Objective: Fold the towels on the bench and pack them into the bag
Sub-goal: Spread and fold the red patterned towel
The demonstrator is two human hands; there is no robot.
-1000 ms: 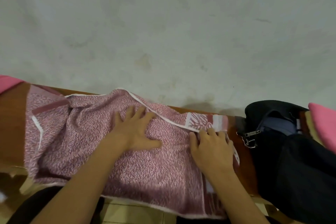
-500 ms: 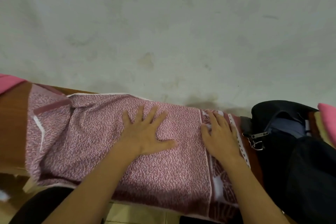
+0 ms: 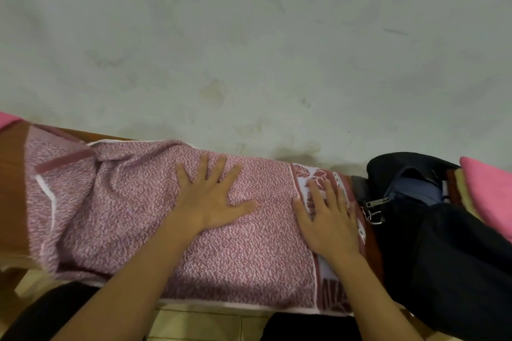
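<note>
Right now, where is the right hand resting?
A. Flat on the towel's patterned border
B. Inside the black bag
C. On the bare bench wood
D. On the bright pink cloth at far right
A: the right hand lies palm-down on the patterned border of the towel, beside the bag.

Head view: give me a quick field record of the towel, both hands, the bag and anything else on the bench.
towel: pink speckled, spread along the bench, near edge hanging over the front, left part wrinkled
left hand: flat on the towel's middle, fingers spread
right hand: flat on the towel's patterned right end
bag: dark, at the towel's right end, top open, zipper pull showing
other: pink cloth right of the bag; striped fabric beside it
</note>
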